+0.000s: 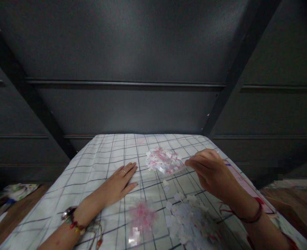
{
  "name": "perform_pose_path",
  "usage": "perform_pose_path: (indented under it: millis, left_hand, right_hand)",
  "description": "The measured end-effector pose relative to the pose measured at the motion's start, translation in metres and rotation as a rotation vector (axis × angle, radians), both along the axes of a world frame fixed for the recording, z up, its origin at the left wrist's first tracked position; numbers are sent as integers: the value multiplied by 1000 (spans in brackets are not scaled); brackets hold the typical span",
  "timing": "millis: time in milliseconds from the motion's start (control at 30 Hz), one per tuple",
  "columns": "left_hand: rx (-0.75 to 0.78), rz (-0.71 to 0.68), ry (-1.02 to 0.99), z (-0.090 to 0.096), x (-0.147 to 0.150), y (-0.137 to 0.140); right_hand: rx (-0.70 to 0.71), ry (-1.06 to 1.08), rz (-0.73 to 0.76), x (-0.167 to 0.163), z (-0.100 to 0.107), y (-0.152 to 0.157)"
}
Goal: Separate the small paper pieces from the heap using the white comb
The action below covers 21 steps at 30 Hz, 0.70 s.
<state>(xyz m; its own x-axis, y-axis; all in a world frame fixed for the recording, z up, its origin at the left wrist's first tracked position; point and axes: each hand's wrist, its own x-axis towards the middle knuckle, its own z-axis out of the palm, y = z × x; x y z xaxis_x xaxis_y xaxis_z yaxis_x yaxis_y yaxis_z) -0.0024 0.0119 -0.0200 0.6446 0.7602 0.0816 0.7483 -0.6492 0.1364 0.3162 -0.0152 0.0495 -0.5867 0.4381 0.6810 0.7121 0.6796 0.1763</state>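
Left hand (119, 183) is resting flat, fingers released, lower centre-left; right hand (211, 173) is pinching a bag of paper bits (163, 161), centre-right.

Dimly lit dark panelled wall (132, 107) with 2 slanting beams (238, 66); brown floor (293, 196).

Behind the checked tablecloth (75, 180) stands a dark wall (132, 41); along the tablecloth's right edge lies a pink card (240, 178); left of the tablecloth sits blurred clutter (19, 191), and past its right, brown floor (296, 196)
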Motion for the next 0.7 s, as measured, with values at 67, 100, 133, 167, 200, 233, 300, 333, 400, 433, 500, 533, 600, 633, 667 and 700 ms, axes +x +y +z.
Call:
perform_pose_path:
  millis: [67,100,133,167,200,233,300,333,400,433,500,533,600,633,667,700]
  left_hand:
    - [0,-1,2,0,0,0]
    - [0,-2,6,-1,0,1]
    - [2,-3,11,-1,-1,1]
    - [4,-2,17,-2,-1,1]
    - [5,0,24,-2,-1,1]
    - [6,3,30,-2,-1,1]
    - [7,6,33,-3,-1,1]
    - [6,5,30,-3,-1,1]
    - [7,0,18,-4,-1,2]
    - [10,-3,11,-5,-1,2]
    - [14,-5,-5,-6,-1,2]
    - [15,-8,-12,-6,-1,3]
    - [15,-14,-22,-7,-2,3]
    - [14,-17,-24,-7,-2,4]
    - [14,-20,-24,-7,-2,4]
    - [14,-21,-24,-7,-2,4]
  right_hand:
    - [-30,-1,26,1,1,-1]
    - [-50,2,36,2,1,-1]
    - [-68,7,41,3,2,-2]
    - [-81,13,41,4,2,-2]
    - [-86,20,37,5,3,-3]
    - [-85,26,27,6,3,-3]
    - [-66,32,7,6,3,-2]
    - [-55,30,1,6,3,-2]
    - [-49,16,-3,5,2,-1]
    - [-50,10,-1,4,2,-1]
    - [-63,7,4,5,2,-1]
    - [-72,10,7,5,3,-1]
    - [-94,18,13,8,4,-2]
    - [-110,18,17,10,5,-3]
    - [-126,13,23,12,6,-3]
    - [-137,8,31,14,6,-4]
